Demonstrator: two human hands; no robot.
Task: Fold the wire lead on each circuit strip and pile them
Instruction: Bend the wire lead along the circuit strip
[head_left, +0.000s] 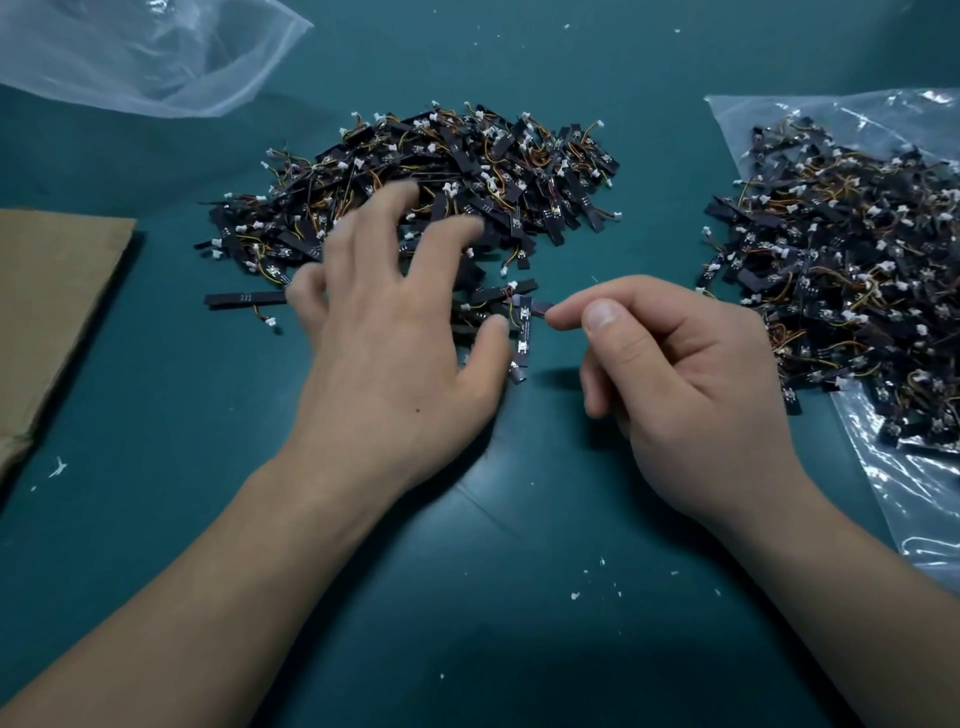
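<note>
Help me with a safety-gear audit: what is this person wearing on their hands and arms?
Nothing shows. The left hand and right hand are bare, without gloves or rings. The left forearm and right forearm are uncovered to the frame's edge: no sleeves, watch or wrist strap in view.

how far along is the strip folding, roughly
Likely done: the large centre pile, though folds are too small to confirm. In hand: right hand pinches one strip; left hand spread over the pile. Left: the heap on the bag, sizeable.

Bare forearms. Left hand (387, 338): small dark mole. Right hand (675, 379): short thumbnail.
</note>
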